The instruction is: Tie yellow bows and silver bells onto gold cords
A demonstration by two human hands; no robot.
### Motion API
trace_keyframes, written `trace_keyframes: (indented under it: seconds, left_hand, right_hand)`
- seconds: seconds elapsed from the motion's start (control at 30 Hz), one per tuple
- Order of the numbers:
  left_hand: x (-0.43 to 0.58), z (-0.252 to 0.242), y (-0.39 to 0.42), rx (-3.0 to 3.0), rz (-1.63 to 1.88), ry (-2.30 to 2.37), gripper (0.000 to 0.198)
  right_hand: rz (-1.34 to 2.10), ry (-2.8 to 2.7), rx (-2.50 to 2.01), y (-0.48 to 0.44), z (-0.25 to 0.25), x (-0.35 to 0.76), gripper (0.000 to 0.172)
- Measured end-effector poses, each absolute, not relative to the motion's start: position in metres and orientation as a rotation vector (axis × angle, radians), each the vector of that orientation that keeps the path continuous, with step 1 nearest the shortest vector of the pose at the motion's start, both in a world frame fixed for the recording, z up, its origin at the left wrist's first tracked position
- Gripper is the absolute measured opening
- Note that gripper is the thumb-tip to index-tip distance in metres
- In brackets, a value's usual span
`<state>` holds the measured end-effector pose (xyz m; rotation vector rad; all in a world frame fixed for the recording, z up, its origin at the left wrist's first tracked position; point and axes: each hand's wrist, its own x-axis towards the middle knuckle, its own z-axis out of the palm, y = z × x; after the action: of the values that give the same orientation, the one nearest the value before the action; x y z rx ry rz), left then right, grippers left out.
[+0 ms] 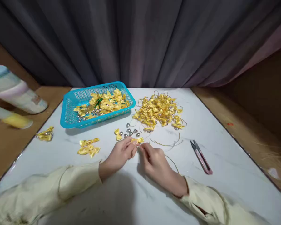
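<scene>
One bow in left hand, one basket

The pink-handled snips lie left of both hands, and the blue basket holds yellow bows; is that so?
Not quite: the head view shows the snips lying right of both the left hand and right hand; the blue basket does hold yellow bows.

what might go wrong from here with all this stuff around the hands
1. The silver bells lie loose just beyond the left hand, so a bump might scatter them.
2. Loose cords lie close to the right hand and could snag as it moves.
3. The scissors lie with their blades apart, so a careless reach to the right might end in a nick.
</scene>
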<state>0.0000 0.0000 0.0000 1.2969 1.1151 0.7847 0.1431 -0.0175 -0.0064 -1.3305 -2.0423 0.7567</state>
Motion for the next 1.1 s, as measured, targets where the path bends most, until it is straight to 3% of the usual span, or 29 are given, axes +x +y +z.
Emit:
trace_keyframes:
  seconds: [0.27, 0.63, 1.1]
  left_hand:
    - [-0.002, -0.003, -0.005, 1.354, 0.757, 1.153, 0.033]
    - [-0.002, -0.002, -0.007, 1.389, 0.778, 1.151, 0.033]
    - [-0.002, -0.005, -0.01, 1.383, 0.798, 1.112, 0.03]
  right_hand:
    - [0.575, -2.175, -1.303, -0.02, -0.013, 0.146, 0.012]
    - [0.378, -2.342, -1.252, -0.018, -0.016, 0.148, 0.02]
    - [0.325, -2.352, -1.233, -0.018, -0.019, 0.148, 0.019]
